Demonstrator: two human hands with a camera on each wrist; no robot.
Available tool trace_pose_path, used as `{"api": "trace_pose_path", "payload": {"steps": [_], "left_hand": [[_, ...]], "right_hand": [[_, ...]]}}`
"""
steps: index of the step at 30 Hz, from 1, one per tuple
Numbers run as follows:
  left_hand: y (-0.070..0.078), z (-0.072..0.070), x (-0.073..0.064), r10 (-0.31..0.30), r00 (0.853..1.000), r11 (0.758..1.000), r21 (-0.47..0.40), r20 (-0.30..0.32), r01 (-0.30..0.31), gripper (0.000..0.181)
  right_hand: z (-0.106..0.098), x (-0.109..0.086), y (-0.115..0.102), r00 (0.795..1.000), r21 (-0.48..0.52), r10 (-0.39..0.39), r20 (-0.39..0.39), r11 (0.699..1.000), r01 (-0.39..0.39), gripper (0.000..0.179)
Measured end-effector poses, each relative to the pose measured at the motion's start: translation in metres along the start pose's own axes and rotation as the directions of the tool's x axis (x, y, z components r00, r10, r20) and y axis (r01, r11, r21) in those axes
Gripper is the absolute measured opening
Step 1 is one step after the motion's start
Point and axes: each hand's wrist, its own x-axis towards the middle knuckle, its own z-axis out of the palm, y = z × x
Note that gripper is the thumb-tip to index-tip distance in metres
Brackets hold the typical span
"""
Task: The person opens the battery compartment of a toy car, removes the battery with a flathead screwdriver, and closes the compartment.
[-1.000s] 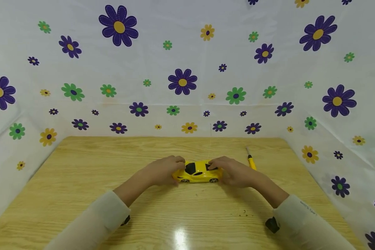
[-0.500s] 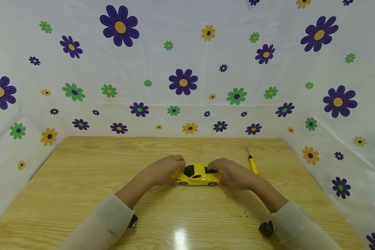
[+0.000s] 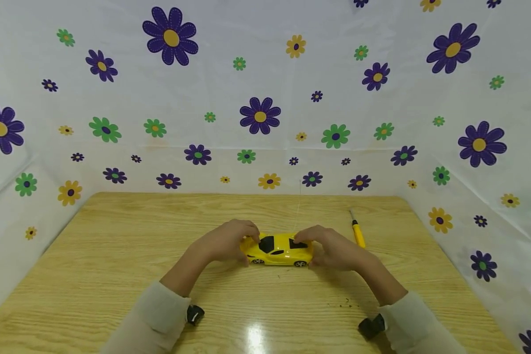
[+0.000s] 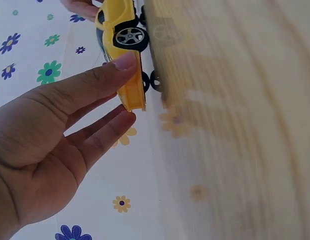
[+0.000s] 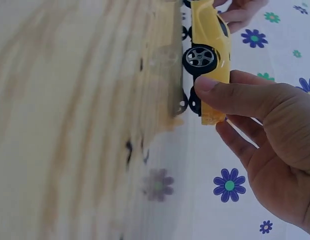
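Observation:
A yellow toy car (image 3: 284, 254) with black windows stands side-on at the middle of the wooden table. My left hand (image 3: 224, 243) grips its left end, the thumb lying along the near side in the left wrist view (image 4: 70, 125). The right hand (image 3: 334, 248) holds the opposite end; in the right wrist view its thumb (image 5: 225, 95) presses beside a wheel (image 5: 200, 58). The wheels are at the tabletop or just over it; whether all of them touch I cannot tell. Fingers behind the car are partly hidden.
A screwdriver (image 3: 357, 231) with a yellow handle lies right of the car, beyond the right wrist. Small dark specks (image 3: 346, 302) lie on the table (image 3: 137, 236) nearer the person. A flower-patterned cloth (image 3: 203, 88) encloses the back and sides.
Both hands have brought the toy car slightly nearer the person, keeping their grip on its two ends. The forearms have drawn back a little and inward. More of the screwdriver handle shows.

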Motion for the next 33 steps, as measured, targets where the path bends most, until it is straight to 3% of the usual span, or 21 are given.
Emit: {"api": "trace_pose_path", "payload": {"steps": [5, 9, 18, 23, 30, 33], "left_hand": [[-0.002, 0.001, -0.001, -0.014, 1.0, 1.0, -0.016, -0.011, 0.014, 0.048], [-0.002, 0.0, -0.003, -0.044, 0.999, 0.999, -0.029, -0.021, 0.043, 0.05], [-0.006, -0.004, -0.008, -0.11, 0.994, 0.978, -0.176, 0.026, 0.113, 0.054], [-0.011, -0.005, -0.012, -0.088, 0.995, 0.966, -0.24, 0.037, 0.095, 0.047], [-0.015, -0.006, -0.014, -0.024, 0.999, 0.971, -0.238, 0.038, 0.033, 0.038], [-0.016, -0.007, -0.013, -0.029, 0.998, 0.972, -0.233, 0.049, 0.04, 0.038]], "right_hand": [[0.001, -0.001, 0.001, 0.999, 0.035, 0.036, 0.005, 0.999, -0.036, 0.058], [0.002, 0.0, 0.001, 1.0, 0.024, 0.015, 0.011, 1.0, -0.015, 0.058], [0.001, -0.002, 0.001, 0.998, 0.026, -0.039, 0.042, 0.999, 0.038, 0.056], [-0.002, -0.003, 0.003, 0.998, 0.099, -0.052, 0.032, 0.994, 0.048, 0.051], [-0.005, -0.006, 0.008, 1.0, 0.173, -0.02, 0.018, 0.985, 0.017, 0.048], [-0.005, -0.006, 0.009, 1.0, 0.195, -0.013, 0.013, 0.981, 0.01, 0.046]]}}
